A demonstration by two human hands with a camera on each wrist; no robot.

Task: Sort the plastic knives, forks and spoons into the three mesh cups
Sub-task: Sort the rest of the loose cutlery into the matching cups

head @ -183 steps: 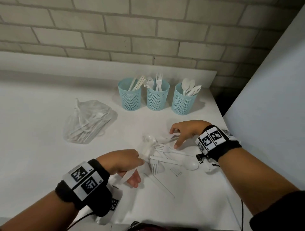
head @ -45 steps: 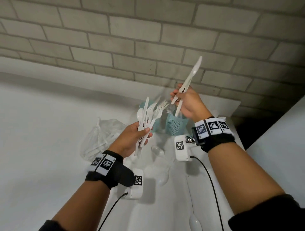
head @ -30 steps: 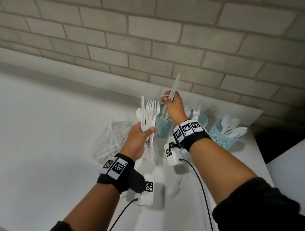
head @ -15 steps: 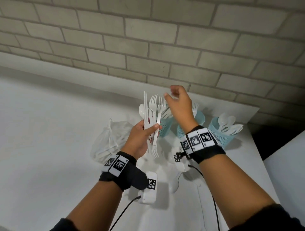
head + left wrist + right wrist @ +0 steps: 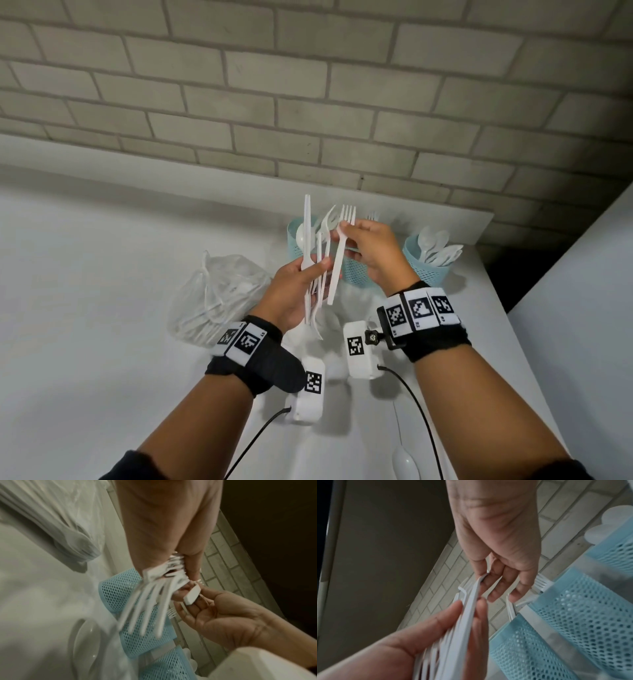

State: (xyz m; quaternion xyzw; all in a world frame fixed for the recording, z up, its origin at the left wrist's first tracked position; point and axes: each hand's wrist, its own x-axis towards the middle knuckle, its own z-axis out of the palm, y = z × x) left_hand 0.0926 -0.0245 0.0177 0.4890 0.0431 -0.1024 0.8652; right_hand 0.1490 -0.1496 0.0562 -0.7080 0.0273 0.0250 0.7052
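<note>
My left hand (image 5: 317, 270) grips a fanned bundle of white plastic cutlery (image 5: 318, 246) upright: a knife (image 5: 307, 226), a spoon (image 5: 300, 236) and forks. My right hand (image 5: 344, 236) pinches one fork (image 5: 339, 260) of that bundle just below its tines. Behind the hands stand three blue mesh cups: the left cup (image 5: 293, 233) mostly hidden, the middle cup (image 5: 354, 272) with forks, the right cup (image 5: 428, 272) with spoons. In the left wrist view the bundle's handles (image 5: 149, 601) fan out over the cups (image 5: 118, 592). The right wrist view shows the pinched fork (image 5: 471, 599).
A clear plastic bag (image 5: 219, 294) with more cutlery lies left of the cups. One white spoon (image 5: 406, 466) lies at the table's near edge. A brick wall (image 5: 308, 102) runs behind the cups, and a white panel (image 5: 582, 308) borders the table on the right.
The right hand put a knife into the left cup, came away empty, and now pinches a fork in the left hand's bundle. The left hand has kept its bundle raised.
</note>
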